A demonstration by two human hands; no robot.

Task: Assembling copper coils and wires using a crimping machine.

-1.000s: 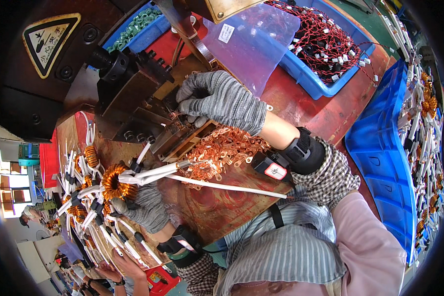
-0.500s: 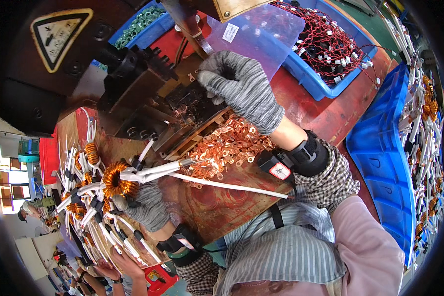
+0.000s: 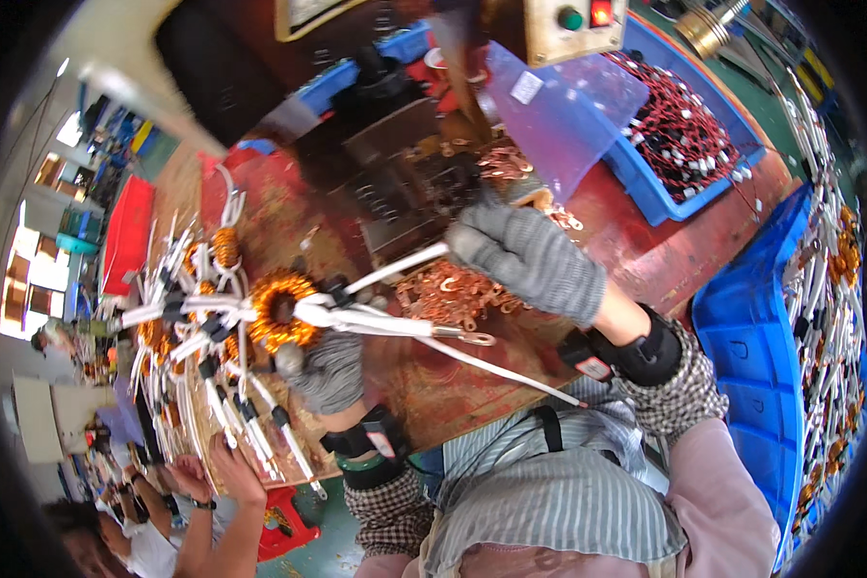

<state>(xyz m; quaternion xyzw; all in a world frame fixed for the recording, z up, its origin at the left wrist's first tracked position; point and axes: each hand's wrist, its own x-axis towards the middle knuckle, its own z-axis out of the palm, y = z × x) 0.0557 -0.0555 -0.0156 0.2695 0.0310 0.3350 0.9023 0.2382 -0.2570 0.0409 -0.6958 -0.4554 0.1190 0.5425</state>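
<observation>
My left hand (image 3: 326, 374), in a grey knit glove, is closed around a coil (image 3: 284, 310) wound with copper wire. White-sleeved leads run right from the coil. One thick lead (image 3: 395, 324) ends in a copper terminal lug (image 3: 467, 336), and a thin one slants down toward my apron. My right hand (image 3: 535, 255), gloved alike, is closed at the tip of a short white lead (image 3: 400, 267); its fingers hide that tip. Beneath the leads and my right hand lies a pile of loose copper lugs (image 3: 453, 297). The dark press tooling (image 3: 390, 197) stands just beyond.
More coils with white leads (image 3: 197, 337) lie at the left, near a co-worker's hands (image 3: 226, 472). A blue bin (image 3: 660, 197) of red-black wires stands far right, by a panel with a red lit switch (image 3: 601, 12). A large blue crate (image 3: 751, 318) borders the right side.
My right hand has come down from the press tooling to the short lead's tip. My left hand has brought the coil rightward, and the lug on the thick lead now shows plainly. The view has shifted.
</observation>
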